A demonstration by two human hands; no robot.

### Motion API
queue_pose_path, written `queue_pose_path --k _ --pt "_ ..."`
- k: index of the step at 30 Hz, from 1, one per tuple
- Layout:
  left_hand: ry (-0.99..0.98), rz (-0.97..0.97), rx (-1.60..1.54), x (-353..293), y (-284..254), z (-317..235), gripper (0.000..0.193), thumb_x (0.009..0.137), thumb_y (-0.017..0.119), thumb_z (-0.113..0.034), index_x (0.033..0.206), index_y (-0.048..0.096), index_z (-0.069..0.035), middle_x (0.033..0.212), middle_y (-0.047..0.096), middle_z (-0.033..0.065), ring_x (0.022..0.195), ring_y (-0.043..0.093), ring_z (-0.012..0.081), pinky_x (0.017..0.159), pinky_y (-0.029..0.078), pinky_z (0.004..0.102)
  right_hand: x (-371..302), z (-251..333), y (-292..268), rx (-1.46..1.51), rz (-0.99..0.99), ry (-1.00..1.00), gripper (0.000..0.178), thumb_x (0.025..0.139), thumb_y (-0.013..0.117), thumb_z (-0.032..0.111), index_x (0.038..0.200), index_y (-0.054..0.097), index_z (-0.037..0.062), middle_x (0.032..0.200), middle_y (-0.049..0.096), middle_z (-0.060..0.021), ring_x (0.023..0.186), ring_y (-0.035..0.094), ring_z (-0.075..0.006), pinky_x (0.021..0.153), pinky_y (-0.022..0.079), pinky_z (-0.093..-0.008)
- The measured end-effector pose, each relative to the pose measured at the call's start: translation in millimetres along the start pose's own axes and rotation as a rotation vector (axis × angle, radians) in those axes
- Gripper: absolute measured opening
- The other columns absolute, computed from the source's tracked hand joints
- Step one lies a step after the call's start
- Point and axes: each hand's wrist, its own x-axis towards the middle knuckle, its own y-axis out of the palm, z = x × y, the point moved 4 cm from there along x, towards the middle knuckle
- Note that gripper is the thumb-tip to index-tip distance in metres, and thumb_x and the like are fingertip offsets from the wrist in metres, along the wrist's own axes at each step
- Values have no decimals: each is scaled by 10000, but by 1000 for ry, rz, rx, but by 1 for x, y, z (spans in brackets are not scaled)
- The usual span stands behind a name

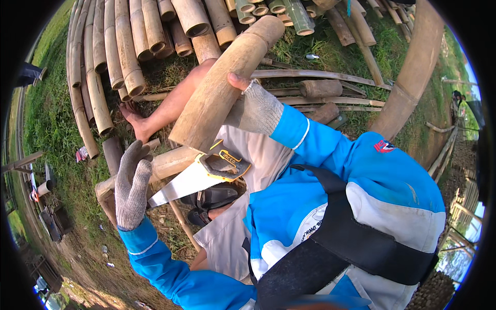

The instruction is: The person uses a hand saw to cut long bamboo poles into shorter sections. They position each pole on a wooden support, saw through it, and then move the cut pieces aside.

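Note:
A cut length of thick tan bamboo (227, 85) is tilted up in front of me. My right hand (256, 108), in a knitted glove with the thumb showing bare, is closed round its side. My left hand (133, 183), also gloved, has its fingers stretched and the thumb apart, with nothing in it. It is beside the end of a horizontal bamboo bar (173, 163). A handsaw (178, 185) with a yellow and black handle lies between the bar and my lap, its blade tip close to my left wrist.
Long bamboo poles (126, 51) lie stacked at the far side, green ones (298, 18) among them. Split strips (320, 76) and short offcuts (320, 89) lie on the grass. A thick bamboo post (411, 72) rises at right. My bare foot (137, 121) rests near the poles; sandals (209, 199) are below.

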Motion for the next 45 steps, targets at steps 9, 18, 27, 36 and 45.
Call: queue_pose_path --k 9,18,27,36,45 --pt "-328 -531 266 -151 -159 76 685 1121 707 -343 1656 493 26 1581 609 236 1455 606 306 1220 479 435 -57 18 -80 -12 -357 41 811 1024 825 389 1647 396 97 1560 553 -196 1491 543 -410 1275 431 -658" --pt "-704 -1469 146 -395 -159 256 687 1063 742 -522 1543 647 -39 1527 677 189 1293 715 327 1121 539 448 -72 59 -133 -48 -232 -56 804 1052 789 419 1609 391 -2 1577 572 -219 1440 603 -291 1271 457 -495" --pt "-1108 -1883 277 -520 13 345 920 938 840 -510 1662 503 -51 1663 537 249 1511 549 399 1257 457 479 -78 142 -404 -281 -1209 -115 670 1046 702 464 1541 504 57 1587 436 -194 1420 535 -383 1155 543 -558" --pt "-1160 -1205 876 -472 -57 358 1024 681 1008 -385 1576 562 -160 1502 657 168 1434 603 387 1214 491 508 43 144 -248 -1091 -598 -350 528 1122 665 334 1559 488 95 1459 559 -129 1272 642 -274 1051 601 -451" --pt "-924 -1265 1046 -456 -52 287 733 653 995 -349 1293 704 -141 1209 772 128 1150 743 379 994 602 520 64 -78 -41 -1496 428 -336 469 1137 629 170 1555 496 4 1306 657 -132 1099 683 -193 992 569 -342"
